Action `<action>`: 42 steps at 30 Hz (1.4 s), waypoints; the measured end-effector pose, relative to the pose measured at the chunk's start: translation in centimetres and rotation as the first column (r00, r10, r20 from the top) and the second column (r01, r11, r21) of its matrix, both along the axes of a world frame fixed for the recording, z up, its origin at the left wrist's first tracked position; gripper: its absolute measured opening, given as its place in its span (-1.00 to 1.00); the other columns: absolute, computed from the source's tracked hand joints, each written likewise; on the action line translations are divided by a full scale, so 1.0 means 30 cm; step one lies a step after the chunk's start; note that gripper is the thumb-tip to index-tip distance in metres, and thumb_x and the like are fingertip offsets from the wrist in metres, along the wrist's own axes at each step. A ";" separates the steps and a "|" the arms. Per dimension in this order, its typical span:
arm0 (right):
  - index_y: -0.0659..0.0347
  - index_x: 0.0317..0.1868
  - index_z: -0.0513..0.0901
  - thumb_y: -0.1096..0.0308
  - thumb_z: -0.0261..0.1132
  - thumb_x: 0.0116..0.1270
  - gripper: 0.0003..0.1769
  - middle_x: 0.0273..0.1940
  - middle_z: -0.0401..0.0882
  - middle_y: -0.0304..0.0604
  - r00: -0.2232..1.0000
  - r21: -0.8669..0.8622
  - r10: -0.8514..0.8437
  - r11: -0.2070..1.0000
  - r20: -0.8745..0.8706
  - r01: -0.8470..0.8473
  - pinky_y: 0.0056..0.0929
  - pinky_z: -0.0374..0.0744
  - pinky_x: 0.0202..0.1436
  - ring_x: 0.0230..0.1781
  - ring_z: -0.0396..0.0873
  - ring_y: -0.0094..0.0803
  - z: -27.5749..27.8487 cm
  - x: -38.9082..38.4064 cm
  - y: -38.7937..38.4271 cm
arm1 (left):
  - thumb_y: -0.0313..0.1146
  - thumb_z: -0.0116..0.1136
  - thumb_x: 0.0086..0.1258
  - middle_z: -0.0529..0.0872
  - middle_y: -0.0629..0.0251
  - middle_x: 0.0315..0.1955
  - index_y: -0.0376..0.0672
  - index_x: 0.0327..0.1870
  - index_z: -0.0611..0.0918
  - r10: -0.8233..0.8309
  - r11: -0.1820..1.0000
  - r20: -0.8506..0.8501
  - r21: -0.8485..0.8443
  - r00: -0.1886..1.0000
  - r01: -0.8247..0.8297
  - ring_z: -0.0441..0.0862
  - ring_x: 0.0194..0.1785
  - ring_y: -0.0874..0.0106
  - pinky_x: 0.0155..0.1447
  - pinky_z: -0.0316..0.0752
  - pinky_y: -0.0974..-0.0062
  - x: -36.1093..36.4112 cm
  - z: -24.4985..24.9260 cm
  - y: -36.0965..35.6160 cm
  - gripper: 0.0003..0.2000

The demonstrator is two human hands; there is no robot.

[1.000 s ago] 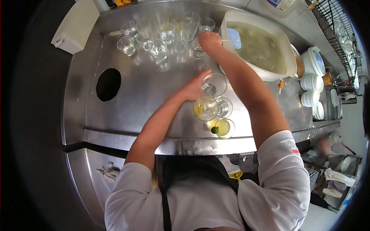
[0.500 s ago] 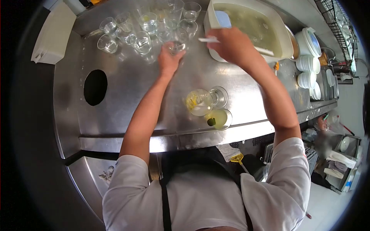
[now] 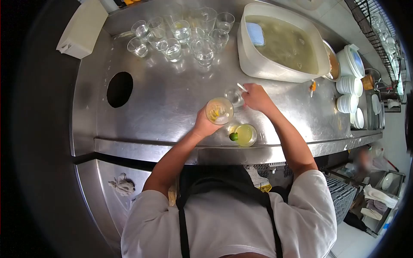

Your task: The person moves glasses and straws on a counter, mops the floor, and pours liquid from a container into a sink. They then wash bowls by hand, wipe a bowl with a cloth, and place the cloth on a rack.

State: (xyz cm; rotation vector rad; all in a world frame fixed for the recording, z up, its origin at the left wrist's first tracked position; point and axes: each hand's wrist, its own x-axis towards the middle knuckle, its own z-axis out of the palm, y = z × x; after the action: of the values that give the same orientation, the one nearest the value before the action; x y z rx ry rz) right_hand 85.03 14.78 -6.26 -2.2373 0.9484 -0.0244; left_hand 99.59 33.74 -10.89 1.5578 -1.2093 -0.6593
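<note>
Head view: near the front edge of the steel counter (image 3: 163,107), a drink glass (image 3: 246,135) is holding pale yellow-green liquid, with a green lime piece (image 3: 233,136) showing at its left side. Just beyond it, the left hand (image 3: 204,124) is wrapping around a glass with yellow bits (image 3: 220,110), its fingers partly hidden by the glass. Slightly farther, the right hand (image 3: 257,98) is pinching a white stick (image 3: 242,87), fingers together. A clear glass (image 3: 233,97) is sitting between the two hands, close to the right fingers; blur is hiding whether they are gripping it. Farther back, a crowd of glasses (image 3: 173,50) is standing at the left, while a white tub (image 3: 271,71) at the right is holding cloudy water (image 3: 292,47) and a blue sponge (image 3: 255,34).
</note>
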 end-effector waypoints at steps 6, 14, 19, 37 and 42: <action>0.43 -0.34 0.59 0.24 0.13 0.32 -0.66 -0.55 0.65 0.10 0.948 0.019 -0.294 0.956 0.125 0.294 -0.19 0.58 -0.20 -0.44 0.70 -0.10 -0.033 0.252 -0.081 | -0.50 0.45 0.02 0.65 0.29 -0.17 -0.21 0.00 0.49 0.336 0.940 -0.211 0.010 0.918 -0.342 0.60 -0.09 0.48 -0.01 0.51 0.46 0.137 -0.058 0.019 -0.51; 0.25 -0.03 0.66 -0.02 0.39 0.23 -0.49 -0.32 0.69 0.09 0.878 -0.118 0.079 0.993 0.472 -0.026 -0.21 0.59 -0.23 -0.31 0.69 -0.09 0.311 0.353 0.190 | -0.54 0.40 0.05 0.66 0.32 -0.16 -0.21 0.02 0.50 0.409 0.894 -0.274 -0.074 0.871 -0.443 0.61 -0.12 0.50 0.00 0.52 0.48 0.309 -0.084 -0.009 -0.53; 0.20 -0.17 0.71 0.10 0.39 0.28 -0.68 -0.36 0.69 -0.06 0.910 -0.354 0.310 0.913 0.276 -0.204 -0.34 0.58 -0.34 -0.44 0.65 -0.34 0.303 0.440 0.219 | -0.51 0.39 0.01 0.69 0.28 -0.16 -0.19 0.02 0.51 0.338 0.934 -0.155 -0.066 0.928 -0.351 0.64 -0.11 0.43 0.02 0.53 0.45 0.285 -0.078 -0.060 -0.52; 0.14 -0.11 0.50 0.19 0.40 0.17 -0.64 -0.57 0.58 -0.01 0.991 -0.342 0.051 0.935 -0.120 -0.089 -0.14 0.53 -0.43 -0.49 0.62 -0.01 0.321 -0.327 0.342 | -0.08 0.66 -0.22 0.37 0.02 0.27 -0.21 0.40 0.21 -0.352 0.924 0.236 -0.065 0.906 0.376 0.32 0.35 0.12 0.40 0.24 0.19 0.018 0.037 0.107 0.10; 0.15 -0.16 0.50 0.12 0.42 0.04 -0.57 -0.56 0.56 -0.08 0.964 -0.428 0.262 0.866 -0.051 -0.258 -0.20 0.57 -0.43 -0.51 0.62 -0.12 0.218 -0.183 0.481 | -0.16 0.62 -0.16 0.44 0.06 0.27 -0.19 0.45 0.14 -0.577 0.816 -0.143 -0.090 0.804 0.571 0.42 0.30 0.19 0.35 0.33 0.27 -0.145 -0.047 0.010 0.11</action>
State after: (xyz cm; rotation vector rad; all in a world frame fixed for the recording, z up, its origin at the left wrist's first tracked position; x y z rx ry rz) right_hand 79.55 29.21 0.27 -2.7595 0.6713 -0.1347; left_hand 95.23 34.02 -12.31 1.0581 -1.5692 -1.1239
